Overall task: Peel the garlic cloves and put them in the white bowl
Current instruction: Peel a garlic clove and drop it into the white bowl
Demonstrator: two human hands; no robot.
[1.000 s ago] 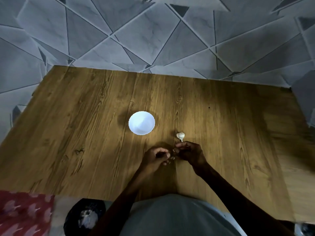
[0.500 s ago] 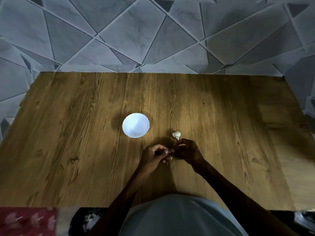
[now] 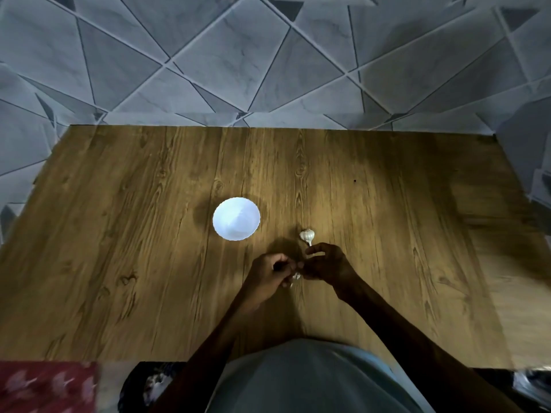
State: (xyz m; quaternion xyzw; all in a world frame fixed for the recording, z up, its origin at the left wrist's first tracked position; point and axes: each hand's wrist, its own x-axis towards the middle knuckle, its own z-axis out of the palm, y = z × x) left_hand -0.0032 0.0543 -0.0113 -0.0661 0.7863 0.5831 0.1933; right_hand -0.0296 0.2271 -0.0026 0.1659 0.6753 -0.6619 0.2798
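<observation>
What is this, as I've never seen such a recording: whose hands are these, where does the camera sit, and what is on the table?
No machine here: a person works with bare hands. The camera is worn on the head and looks down, so the arms reach in from below. On the wooden table are a white bowl and, to its right, a garlic bulb. The left hand and right hand meet just in front of the bulb, both seeming to pinch a small pale garlic clove between their fingertips; it is mostly hidden.

Home interior, wooden table (image 3: 119, 234), grey geometric floor tiles (image 3: 208, 55)
</observation>
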